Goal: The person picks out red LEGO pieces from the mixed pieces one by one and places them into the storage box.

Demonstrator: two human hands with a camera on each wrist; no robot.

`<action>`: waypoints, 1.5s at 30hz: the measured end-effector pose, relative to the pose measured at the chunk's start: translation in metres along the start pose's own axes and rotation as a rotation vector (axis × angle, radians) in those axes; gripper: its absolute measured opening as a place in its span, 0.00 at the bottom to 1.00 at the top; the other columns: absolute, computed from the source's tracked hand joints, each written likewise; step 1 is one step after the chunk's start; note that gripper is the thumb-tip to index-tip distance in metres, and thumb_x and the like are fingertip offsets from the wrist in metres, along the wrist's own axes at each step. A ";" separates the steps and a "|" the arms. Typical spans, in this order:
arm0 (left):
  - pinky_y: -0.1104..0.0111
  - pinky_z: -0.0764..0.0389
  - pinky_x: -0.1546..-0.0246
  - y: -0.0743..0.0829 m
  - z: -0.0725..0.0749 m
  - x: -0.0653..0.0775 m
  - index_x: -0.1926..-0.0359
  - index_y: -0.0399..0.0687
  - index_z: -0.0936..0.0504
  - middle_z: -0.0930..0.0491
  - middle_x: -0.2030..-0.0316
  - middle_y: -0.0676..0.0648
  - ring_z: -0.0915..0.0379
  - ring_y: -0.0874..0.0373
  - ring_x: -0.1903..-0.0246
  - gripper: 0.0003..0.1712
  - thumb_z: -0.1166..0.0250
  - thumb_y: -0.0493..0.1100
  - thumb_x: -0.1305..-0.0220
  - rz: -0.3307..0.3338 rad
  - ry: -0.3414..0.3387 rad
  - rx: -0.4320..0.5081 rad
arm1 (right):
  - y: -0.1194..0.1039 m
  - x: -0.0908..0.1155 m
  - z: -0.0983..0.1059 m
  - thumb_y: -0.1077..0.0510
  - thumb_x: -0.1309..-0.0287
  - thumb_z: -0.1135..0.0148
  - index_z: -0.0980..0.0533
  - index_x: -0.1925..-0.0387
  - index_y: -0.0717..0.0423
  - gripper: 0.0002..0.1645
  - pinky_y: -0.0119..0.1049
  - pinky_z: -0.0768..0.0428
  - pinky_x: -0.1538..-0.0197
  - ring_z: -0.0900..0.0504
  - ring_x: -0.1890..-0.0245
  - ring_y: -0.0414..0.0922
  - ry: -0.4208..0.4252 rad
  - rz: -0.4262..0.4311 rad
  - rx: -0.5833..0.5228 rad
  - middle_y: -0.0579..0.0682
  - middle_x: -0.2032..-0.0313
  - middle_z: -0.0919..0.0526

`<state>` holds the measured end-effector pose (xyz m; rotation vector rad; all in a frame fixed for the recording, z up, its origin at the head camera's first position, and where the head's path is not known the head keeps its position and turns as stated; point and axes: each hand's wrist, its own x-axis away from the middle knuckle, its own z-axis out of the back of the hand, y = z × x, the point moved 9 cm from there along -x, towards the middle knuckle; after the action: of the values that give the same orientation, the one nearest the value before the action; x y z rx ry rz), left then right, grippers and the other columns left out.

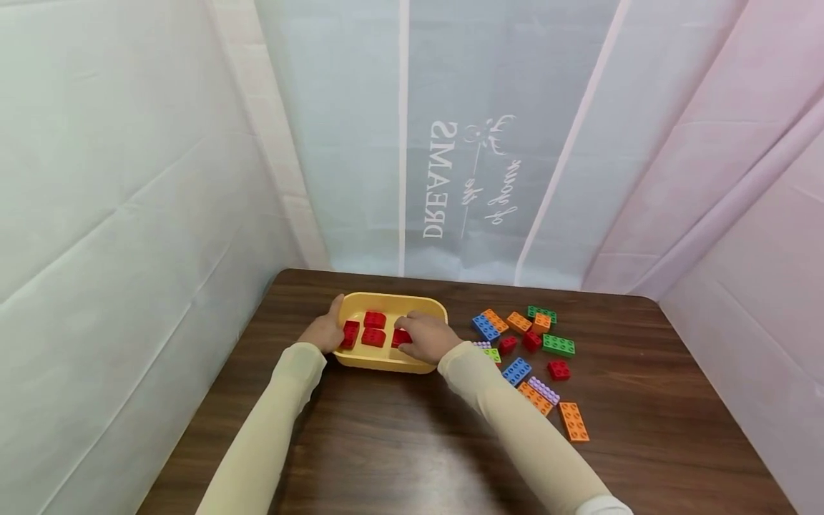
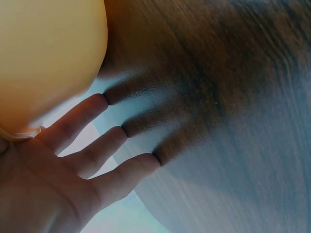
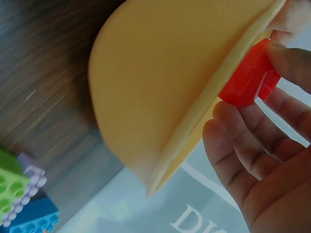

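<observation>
A yellow tray (image 1: pixel 386 365) sits on the brown table, with several red bricks (image 1: pixel 373 337) inside. My left hand (image 1: pixel 324 332) rests at its left end, close against the rim. In the left wrist view, three fingers of that hand reach out straight and spread, their tips down at the table beside the tray wall. My right hand (image 1: pixel 426 336) reaches over the tray's right end. Between its thumb and fingers it pinches a red brick (image 3: pixel 248 75), just past the rim in the right wrist view. The hand covers part of this brick in the head view.
Loose bricks lie scattered right of the tray, among them a blue brick (image 1: pixel 517 371), a green brick (image 1: pixel 558 345), an orange brick (image 1: pixel 574 421) and a red brick (image 1: pixel 558 370). A printed grey curtain (image 1: pixel 476 250) hangs behind the table's back edge.
</observation>
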<state>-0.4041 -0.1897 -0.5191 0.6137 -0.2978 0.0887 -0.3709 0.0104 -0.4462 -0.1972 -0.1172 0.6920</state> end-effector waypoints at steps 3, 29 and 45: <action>0.57 0.24 0.61 0.002 0.001 0.000 0.19 0.54 0.65 0.25 0.47 0.32 0.26 0.44 0.64 0.49 0.50 0.34 0.32 -0.003 0.005 -0.001 | -0.007 -0.007 -0.003 0.48 0.39 0.29 0.20 0.43 0.51 0.25 0.41 0.23 0.47 0.22 0.58 0.45 -0.004 0.011 0.017 0.50 0.53 0.19; 0.50 0.24 0.51 0.000 0.000 -0.002 0.19 0.54 0.63 0.24 0.45 0.32 0.26 0.44 0.60 0.49 0.50 0.34 0.35 -0.018 0.028 -0.009 | -0.034 -0.063 -0.052 0.54 0.41 0.27 0.14 0.52 0.47 0.14 0.33 0.24 0.47 0.19 0.56 0.40 -0.107 0.068 -0.089 0.41 0.56 0.14; 0.53 0.24 0.54 -0.001 0.000 -0.002 0.19 0.54 0.63 0.23 0.49 0.34 0.25 0.45 0.63 0.49 0.49 0.35 0.35 -0.021 0.022 0.006 | -0.023 -0.067 -0.046 0.54 0.34 0.35 0.16 0.51 0.49 0.12 0.37 0.23 0.47 0.19 0.54 0.43 -0.033 0.018 -0.098 0.45 0.55 0.15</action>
<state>-0.4057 -0.1905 -0.5199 0.6212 -0.2701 0.0761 -0.3993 -0.0566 -0.4891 -0.2808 -0.1816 0.7085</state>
